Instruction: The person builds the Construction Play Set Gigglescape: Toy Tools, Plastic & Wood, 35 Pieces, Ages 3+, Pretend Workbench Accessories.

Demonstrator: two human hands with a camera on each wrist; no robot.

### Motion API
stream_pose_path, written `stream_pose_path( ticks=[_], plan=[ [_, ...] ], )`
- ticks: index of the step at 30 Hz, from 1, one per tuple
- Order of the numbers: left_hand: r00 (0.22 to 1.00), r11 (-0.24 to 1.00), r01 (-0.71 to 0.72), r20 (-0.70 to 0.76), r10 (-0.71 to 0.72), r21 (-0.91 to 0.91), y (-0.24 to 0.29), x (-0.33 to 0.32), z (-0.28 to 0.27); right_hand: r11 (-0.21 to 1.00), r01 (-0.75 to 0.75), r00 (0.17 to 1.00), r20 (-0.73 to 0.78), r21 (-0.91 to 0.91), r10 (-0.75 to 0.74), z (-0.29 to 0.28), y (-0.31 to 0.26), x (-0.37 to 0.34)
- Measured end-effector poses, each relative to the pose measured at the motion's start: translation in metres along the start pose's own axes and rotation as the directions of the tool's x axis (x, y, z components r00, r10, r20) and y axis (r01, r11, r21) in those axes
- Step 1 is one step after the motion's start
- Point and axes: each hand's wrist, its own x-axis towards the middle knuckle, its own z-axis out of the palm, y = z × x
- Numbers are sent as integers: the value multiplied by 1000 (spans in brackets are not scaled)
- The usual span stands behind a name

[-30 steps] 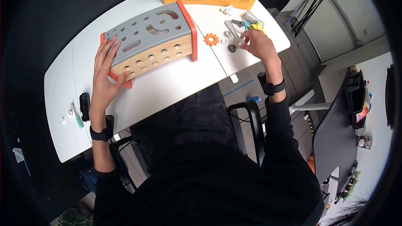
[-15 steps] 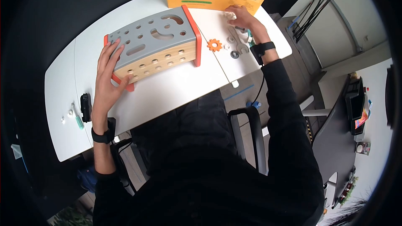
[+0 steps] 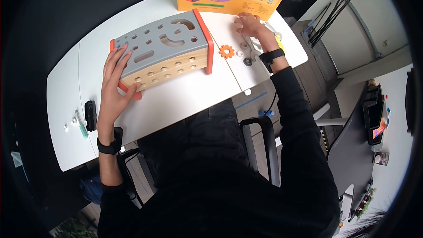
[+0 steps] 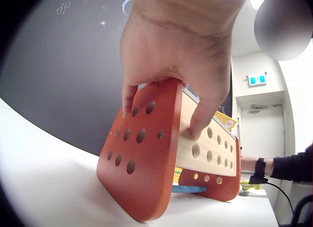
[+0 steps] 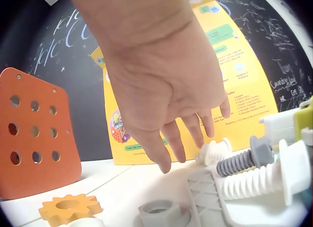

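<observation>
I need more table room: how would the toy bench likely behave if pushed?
The toy bench would probably stay stiff, as screws show in its red end. It seems likelier to slide than tip, since that end widens toward the table. Its many holes suggest it may be light for its size.

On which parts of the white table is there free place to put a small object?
Bare table lies between the grey-topped bench and the near edge. Another free patch is left of the bench, beyond the black case. The right side is crowded: nuts, screws, a wrench and an orange gear lie near the right hand.
</observation>
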Motion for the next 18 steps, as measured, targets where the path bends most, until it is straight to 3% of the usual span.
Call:
stream_pose_path(
  ticks=[4,10,12,18],
  plan=[
    [1000,998,-20,2,20,55,-2,-1,0,999,39,998,45,24,-40,0,2,0],
    [1000,999,-21,1,21,43,-2,-1,0,957,237,971,-23,168,-237,8,9,2],
    [1000,999,-21,-4,21,36,-2,0,0,927,305,951,-120,216,-285,-1,6,-6],
    [1000,999,-19,1,19,49,1,0,-1,977,179,949,-283,117,-140,-15,22,-19]
  ],
)
